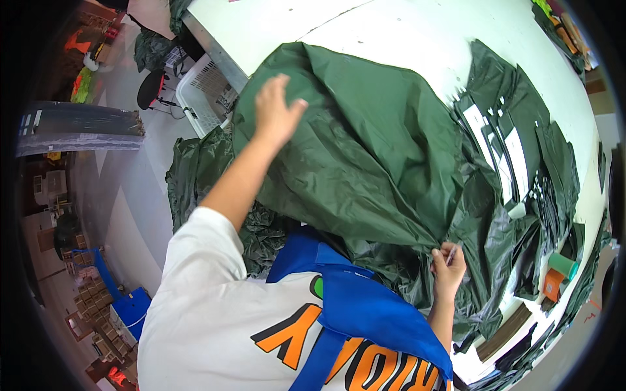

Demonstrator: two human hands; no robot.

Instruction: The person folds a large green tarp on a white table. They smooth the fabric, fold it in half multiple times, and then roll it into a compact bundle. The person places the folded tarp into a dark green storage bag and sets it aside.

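Note:
A large sheet of dark green, slightly shiny fabric [385, 124] spreads over the white table and hangs toward my body in folds. Over its upper left part is my left hand [277, 114], fingers apart and holding nothing; whether the palm touches the cloth I cannot tell. My right hand [449, 266] pinches the fabric's near right corner between thumb and fingers. A thin, pale sliver shows at those fingertips, too small to name. More crumpled green fabric lies beneath and beside the sheet.
Stacked green cut pieces with white labels [512, 156] lie to the right on the white table [417, 26]. Near them are a green thread spool [563, 266] and an orange block [553, 285]. Left of the table stand a white plastic basket [199, 98] and a blue box [132, 311].

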